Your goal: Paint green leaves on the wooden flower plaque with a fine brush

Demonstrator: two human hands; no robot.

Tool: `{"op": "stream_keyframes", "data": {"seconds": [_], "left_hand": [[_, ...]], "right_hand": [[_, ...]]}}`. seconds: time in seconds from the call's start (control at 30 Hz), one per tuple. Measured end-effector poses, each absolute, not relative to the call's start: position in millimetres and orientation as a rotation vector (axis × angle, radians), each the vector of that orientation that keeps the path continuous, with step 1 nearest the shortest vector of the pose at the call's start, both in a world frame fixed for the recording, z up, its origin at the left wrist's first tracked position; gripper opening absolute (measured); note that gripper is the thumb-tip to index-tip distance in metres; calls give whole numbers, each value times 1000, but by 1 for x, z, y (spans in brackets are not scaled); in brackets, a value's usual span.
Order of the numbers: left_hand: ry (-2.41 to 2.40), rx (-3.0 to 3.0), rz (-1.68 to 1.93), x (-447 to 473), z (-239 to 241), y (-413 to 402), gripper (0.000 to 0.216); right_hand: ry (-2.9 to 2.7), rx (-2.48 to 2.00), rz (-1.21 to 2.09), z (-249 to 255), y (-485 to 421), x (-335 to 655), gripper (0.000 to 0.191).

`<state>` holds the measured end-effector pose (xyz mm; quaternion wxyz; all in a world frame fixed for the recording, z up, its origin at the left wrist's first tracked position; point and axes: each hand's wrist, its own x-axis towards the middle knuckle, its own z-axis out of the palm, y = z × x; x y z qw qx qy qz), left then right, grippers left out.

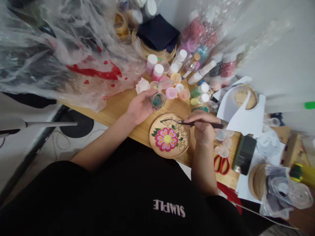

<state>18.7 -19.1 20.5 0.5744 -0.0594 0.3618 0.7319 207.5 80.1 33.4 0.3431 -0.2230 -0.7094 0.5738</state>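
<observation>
My left hand [142, 107] grips a small clear cup of green paint [158, 100], tilted toward me above the table. In my right hand [203, 126] is a thin dark paintbrush [188, 123], held like a pen. Its tip reaches the upper left part of a round wooden plaque [154, 144] at the table's front edge. A pink flower with a yellow centre [167, 139] and green leaves is painted on the plaque. Gold outlines, bare of colour inside, run along its top and right side.
Several paint bottles [157, 72] and small open paint cups [171, 93] stand behind the plaque. Red-handled scissors [221, 165] and a dark phone [244, 154] lie at right. Crumpled plastic sheeting [86, 75] covers the left back. White cut paper [256, 118] is at the right.
</observation>
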Motion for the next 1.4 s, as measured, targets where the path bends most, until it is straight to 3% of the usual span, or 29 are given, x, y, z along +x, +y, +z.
{"op": "stream_keyframes", "data": {"seconds": [0.2, 0.57, 0.77, 1.4], "left_hand": [[912, -207, 1712, 20, 24, -18, 29], [1009, -119, 1719, 25, 27, -19, 28], [1060, 27, 1687, 24, 19, -20, 16], [1121, 102, 1664, 20, 12, -21, 12]], "right_hand": [[-1622, -650, 1494, 38, 80, 200, 21], [-1490, -698, 1563, 37, 79, 196, 20], [-1371, -659, 1655, 38, 75, 196, 21], [-1403, -603, 1783, 34, 76, 199, 17]]}}
